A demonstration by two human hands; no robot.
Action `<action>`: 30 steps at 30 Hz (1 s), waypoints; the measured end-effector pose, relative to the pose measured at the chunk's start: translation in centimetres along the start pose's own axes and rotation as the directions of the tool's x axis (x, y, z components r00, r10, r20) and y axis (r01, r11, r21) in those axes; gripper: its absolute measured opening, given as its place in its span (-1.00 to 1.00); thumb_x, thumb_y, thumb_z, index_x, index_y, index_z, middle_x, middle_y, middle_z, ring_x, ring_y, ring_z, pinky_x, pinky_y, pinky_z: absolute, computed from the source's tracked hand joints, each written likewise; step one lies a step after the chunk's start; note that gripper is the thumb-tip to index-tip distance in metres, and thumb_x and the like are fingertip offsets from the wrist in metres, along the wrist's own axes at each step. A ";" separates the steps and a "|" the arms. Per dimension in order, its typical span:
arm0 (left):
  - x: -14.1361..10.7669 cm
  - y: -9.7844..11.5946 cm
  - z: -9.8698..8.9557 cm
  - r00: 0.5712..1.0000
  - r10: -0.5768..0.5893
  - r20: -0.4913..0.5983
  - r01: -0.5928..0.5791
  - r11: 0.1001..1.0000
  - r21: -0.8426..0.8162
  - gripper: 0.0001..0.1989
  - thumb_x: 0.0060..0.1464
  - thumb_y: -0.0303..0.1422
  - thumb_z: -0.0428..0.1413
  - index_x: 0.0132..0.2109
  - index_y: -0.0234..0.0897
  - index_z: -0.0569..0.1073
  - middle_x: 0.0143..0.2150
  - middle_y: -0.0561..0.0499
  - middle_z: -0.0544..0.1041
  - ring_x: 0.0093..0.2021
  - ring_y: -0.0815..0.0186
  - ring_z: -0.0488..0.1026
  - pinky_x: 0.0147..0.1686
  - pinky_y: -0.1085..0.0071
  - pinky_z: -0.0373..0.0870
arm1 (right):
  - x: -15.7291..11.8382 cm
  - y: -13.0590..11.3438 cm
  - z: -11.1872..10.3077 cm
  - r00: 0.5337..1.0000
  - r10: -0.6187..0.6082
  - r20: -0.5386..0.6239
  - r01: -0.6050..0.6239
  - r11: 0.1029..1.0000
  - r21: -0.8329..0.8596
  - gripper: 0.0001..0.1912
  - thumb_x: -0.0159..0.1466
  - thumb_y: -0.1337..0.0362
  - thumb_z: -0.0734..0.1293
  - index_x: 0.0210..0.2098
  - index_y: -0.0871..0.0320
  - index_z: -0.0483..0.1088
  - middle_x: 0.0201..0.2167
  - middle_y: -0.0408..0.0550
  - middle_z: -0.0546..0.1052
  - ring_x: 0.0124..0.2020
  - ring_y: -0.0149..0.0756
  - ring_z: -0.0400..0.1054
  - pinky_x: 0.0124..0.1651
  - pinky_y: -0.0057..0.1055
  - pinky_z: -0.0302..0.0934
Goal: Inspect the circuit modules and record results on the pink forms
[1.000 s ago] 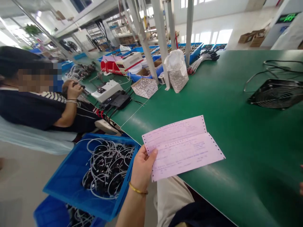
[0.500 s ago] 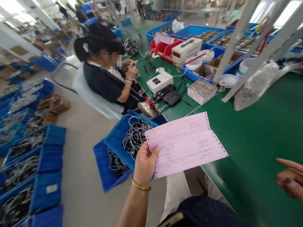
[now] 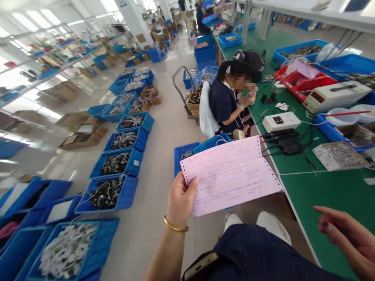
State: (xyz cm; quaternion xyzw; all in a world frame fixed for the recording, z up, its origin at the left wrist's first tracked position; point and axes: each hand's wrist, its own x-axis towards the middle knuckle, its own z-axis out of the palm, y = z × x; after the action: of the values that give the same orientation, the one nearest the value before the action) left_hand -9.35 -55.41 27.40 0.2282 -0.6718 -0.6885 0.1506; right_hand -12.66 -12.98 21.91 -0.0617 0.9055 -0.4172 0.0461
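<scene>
Left grip (image 3: pixel 181 199): pinched on the left edge of the pink perforated form (image 3: pixel 231 179), thumb on the front face, fingers behind. Form runs out to the right of that grip, creased across, printed side toward the wearer; text too blurred to read.

Changed in the last second: view swung left, off the green surface (image 3: pixel 328 195) and onto the aisle. Form hasn't shifted in the grip, but it's now mostly over floor and lap, only its right end overlapping the surface edge in view. Right grip (image 3: pixel 345 234) has come in from the frame edge: index out, other fingers loosely curled, nothing visible in it. Over the surface; contact, can't tell. My read: form's still being carried or consulted, one-handed.

Around the left grip: row of blue crates with cabled parts, nearest crate (image 3: pixel 130 195) off to its left; seated co-worker (image 3: pixel 222 101) beyond the form. Ahead of the right grip: tweezers (image 3: pixel 310 164), box of small metal parts (image 3: pixel 340 156).
</scene>
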 end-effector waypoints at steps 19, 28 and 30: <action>-9.9 4.6 -13.1 0.727 -0.105 -0.678 0.063 0.994 -0.086 -0.46 -0.02 -0.08 0.40 0.04 -0.27 0.58 -0.04 -0.12 0.67 -0.09 0.12 0.61 -0.07 0.29 0.58 | 13.6 -11.5 12.9 0.749 -0.249 0.615 0.232 0.967 0.108 -0.47 0.24 -0.20 0.31 -0.08 0.08 0.56 -0.42 -0.03 0.60 -0.41 -0.21 0.54 -0.27 -0.38 0.48; -14.8 2.4 -22.2 0.566 -0.137 -0.813 -0.006 0.985 -0.170 -0.46 -0.02 -0.08 0.41 0.05 -0.27 0.59 -0.04 -0.13 0.67 -0.10 0.13 0.61 -0.05 0.26 0.59 | 13.8 -21.3 22.4 0.612 -0.341 0.714 0.381 0.918 0.111 -0.43 0.23 -0.23 0.31 -0.05 0.08 0.55 -0.39 -0.04 0.58 -0.35 -0.20 0.53 -0.28 -0.39 0.45; -15.7 2.0 -25.2 0.553 -0.146 -0.820 -0.027 0.981 -0.192 -0.47 -0.01 -0.09 0.41 0.04 -0.27 0.59 -0.05 -0.13 0.67 -0.10 0.12 0.62 -0.05 0.25 0.60 | 12.1 -24.2 25.1 0.564 -0.360 0.743 0.408 0.904 0.128 -0.47 0.26 -0.18 0.30 -0.04 0.09 0.54 -0.37 -0.03 0.59 -0.33 -0.20 0.53 -0.24 -0.39 0.45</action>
State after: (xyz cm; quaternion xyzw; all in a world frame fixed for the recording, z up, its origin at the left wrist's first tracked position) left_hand 16.84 -69.02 31.28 0.5335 -0.4469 -0.5624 0.4465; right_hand -19.45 -49.22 23.72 -0.4251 0.7800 -0.3270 0.3223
